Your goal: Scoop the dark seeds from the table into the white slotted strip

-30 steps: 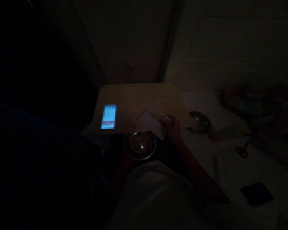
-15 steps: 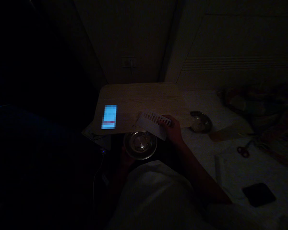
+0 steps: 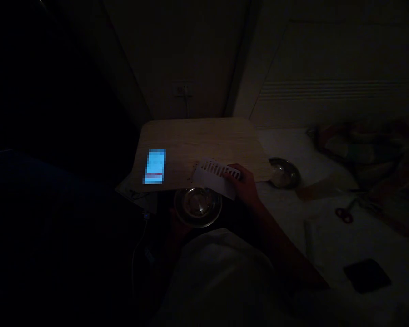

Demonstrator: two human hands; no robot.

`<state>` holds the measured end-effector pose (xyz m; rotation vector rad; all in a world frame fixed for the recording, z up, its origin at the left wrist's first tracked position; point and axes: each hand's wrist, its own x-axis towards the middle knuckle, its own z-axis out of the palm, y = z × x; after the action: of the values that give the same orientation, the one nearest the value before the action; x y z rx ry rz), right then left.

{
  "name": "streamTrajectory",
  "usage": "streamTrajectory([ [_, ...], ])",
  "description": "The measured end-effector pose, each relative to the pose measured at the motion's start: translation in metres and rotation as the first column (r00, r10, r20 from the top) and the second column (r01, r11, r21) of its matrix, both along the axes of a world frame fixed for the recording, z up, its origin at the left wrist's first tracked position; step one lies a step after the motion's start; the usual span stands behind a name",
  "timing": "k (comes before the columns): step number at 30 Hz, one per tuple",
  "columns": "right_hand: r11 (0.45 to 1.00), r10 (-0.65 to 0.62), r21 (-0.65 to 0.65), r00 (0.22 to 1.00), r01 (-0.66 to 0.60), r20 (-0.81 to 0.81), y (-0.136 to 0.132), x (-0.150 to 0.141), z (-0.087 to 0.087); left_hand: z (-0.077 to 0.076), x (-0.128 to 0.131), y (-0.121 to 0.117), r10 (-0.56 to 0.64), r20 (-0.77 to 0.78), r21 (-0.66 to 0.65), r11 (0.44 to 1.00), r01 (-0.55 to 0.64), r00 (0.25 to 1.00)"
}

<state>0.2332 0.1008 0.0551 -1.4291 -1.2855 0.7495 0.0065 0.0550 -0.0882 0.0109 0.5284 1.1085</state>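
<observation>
In dim light, my right hand (image 3: 243, 181) is closed on the right end of a flat white card (image 3: 211, 178) with a row of slots along its far edge. The card lies over the near edge of a small wooden table (image 3: 201, 141). Small dark bits (image 3: 191, 176) are scattered on the wood by the card's left end. Below that edge, my left hand (image 3: 180, 222) holds a shiny round metal bowl (image 3: 198, 219) by its left rim. A few small bits seem to lie inside it. Most of the left hand's fingers are hidden under the bowl.
A lit phone (image 3: 154, 166) rests on the table's left side. To the right, a second metal bowl (image 3: 295, 175), red-handled scissors (image 3: 344, 215) and a dark flat pad (image 3: 367, 275) lie on a white surface. A wall socket (image 3: 182, 89) with a cord is behind the table.
The white card and my right hand have shifted very slightly left. The bowl in my left hand has also moved a touch left. The rest looks the same.
</observation>
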Motion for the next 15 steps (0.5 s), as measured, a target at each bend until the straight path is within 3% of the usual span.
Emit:
streamTrajectory([
  [15, 0.998, 0.059, -0.020, 0.998, -0.059, -0.027, -0.001, 0.002, -0.001, 0.011, 0.003, 0.001, 0.098, -0.010, -0.066, 0.993, -0.099, 0.995],
])
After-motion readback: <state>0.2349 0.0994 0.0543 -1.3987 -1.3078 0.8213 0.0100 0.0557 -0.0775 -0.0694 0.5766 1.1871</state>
